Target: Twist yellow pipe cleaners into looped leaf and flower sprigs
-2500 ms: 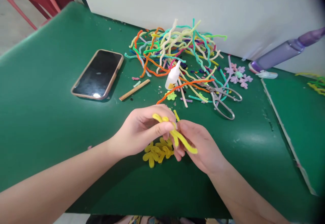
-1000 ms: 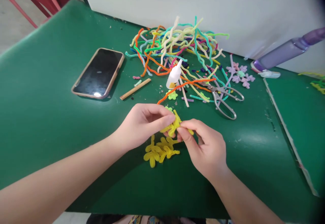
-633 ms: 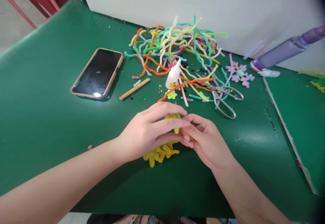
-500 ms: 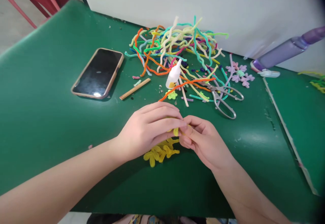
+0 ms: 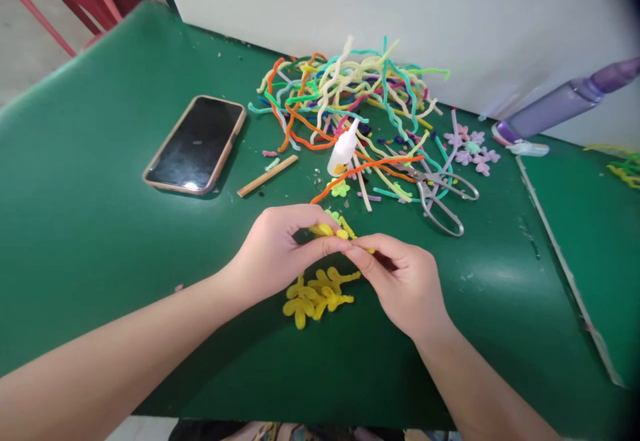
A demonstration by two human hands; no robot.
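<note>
Between my two hands is a bent yellow pipe cleaner [image 5: 326, 229], partly covered by the fingers. My left hand [image 5: 280, 247] pinches its loops between thumb and fingers. Close against it, my right hand [image 5: 405, 274] grips the other end, thumb and forefinger pressed together. Several yellow pipe-cleaner pieces shaped in loops [image 5: 315, 297] lie on the green table just below the hands. Beyond the fingers are a light green pipe-cleaner flower [image 5: 341, 188] and a long orange pipe cleaner [image 5: 370, 165].
A tangled heap of coloured pipe cleaners [image 5: 350, 87] lies at the back. Nearer are a white glue bottle [image 5: 343, 153], scissors [image 5: 440, 194] and a wooden stick [image 5: 267, 175]. A phone [image 5: 197, 144] is at left; purple flowers [image 5: 473, 147] and a purple bottle [image 5: 555, 104] are at right.
My left hand has turned so its thumb shows and its fingers lift, uncovering more of the yellow loops and the pieces below. The right hand stays close, still pinching.
</note>
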